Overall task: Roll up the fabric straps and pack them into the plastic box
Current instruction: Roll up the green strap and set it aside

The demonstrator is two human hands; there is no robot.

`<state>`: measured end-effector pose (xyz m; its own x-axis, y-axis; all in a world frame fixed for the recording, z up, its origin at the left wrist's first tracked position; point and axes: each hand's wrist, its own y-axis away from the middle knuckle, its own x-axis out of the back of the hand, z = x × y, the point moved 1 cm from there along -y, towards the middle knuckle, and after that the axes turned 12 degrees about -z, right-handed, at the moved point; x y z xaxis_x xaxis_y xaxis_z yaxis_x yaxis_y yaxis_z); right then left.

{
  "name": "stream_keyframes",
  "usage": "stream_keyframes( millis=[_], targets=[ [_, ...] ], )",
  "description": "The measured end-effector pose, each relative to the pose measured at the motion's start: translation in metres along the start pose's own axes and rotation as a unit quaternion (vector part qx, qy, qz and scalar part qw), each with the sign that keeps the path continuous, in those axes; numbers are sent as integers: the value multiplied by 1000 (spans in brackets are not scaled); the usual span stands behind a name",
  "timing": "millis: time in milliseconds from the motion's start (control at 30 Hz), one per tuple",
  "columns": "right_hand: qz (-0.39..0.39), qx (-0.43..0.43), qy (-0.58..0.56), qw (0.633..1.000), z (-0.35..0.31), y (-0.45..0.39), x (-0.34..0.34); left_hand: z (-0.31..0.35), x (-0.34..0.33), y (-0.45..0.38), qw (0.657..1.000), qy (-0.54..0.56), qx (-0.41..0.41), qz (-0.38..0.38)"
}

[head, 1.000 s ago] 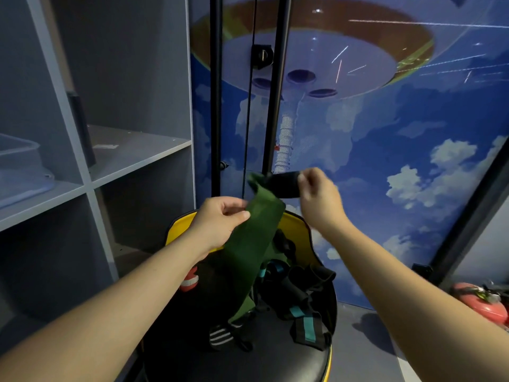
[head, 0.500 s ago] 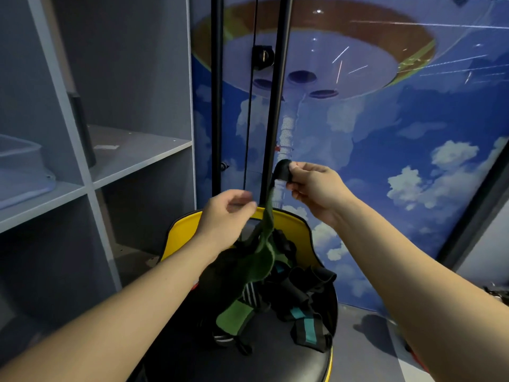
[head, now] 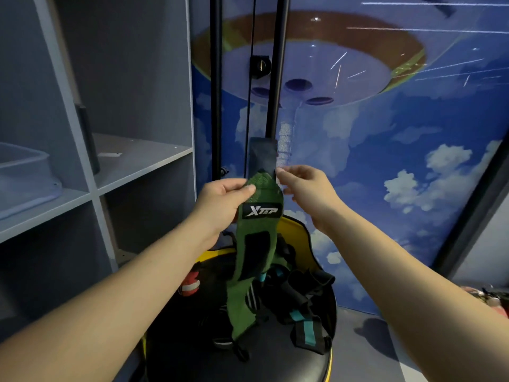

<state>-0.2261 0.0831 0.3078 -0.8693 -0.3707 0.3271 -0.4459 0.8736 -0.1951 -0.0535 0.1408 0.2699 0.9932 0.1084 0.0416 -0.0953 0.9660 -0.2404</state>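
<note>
Now holding the green strap (head: 260, 216) up flat above the chair (head: 300, 235), not twisted like before. Left hand (head: 220, 205) pinching its top edge, right hand (head: 305, 186) pinching the dark end. Getting ready for rolling; plastic box (head: 24, 175) waiting far left of the chair.

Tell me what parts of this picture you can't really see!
- Plastic box: head view, cut off by the left edge; its contents can't be told.
- Green strap: its lower end is lost among the dark straps on the stool.
- Red-and-white thing: mostly hidden behind the left arm.
- Right hand: whether its fingertips touch the strap is unclear.
</note>
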Motion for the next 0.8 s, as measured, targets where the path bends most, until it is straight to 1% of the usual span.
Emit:
stream_keyframes(
  millis=[67,133,233,400,500,567,700,800],
  targets=[
    [-56,-4,0,998,2,2,-1,11,1,1,1000,-2,-7,0],
    [-93,30,-29,995,0,4,-2,22,0,3,1000,1,-9,-3],
    [-67,83,-29,994,-13,8,0,41,-2,7,1000,-8,-25,-6],
    [-57,102,-61,991,-40,20,6,74,-4,14,998,-37,-51,-24],
    [-66,112,-73,989,-57,30,13,97,-5,23,996,-33,-52,-64],
    [-75,114,-104,985,-66,37,16,110,-5,28,994,-12,-50,-93],
    [-98,105,-149,978,-70,46,13,115,-6,35,992,39,-28,-114],
    [-97,85,-129,983,-53,45,5,94,-4,36,994,43,11,-104]
  ],
)
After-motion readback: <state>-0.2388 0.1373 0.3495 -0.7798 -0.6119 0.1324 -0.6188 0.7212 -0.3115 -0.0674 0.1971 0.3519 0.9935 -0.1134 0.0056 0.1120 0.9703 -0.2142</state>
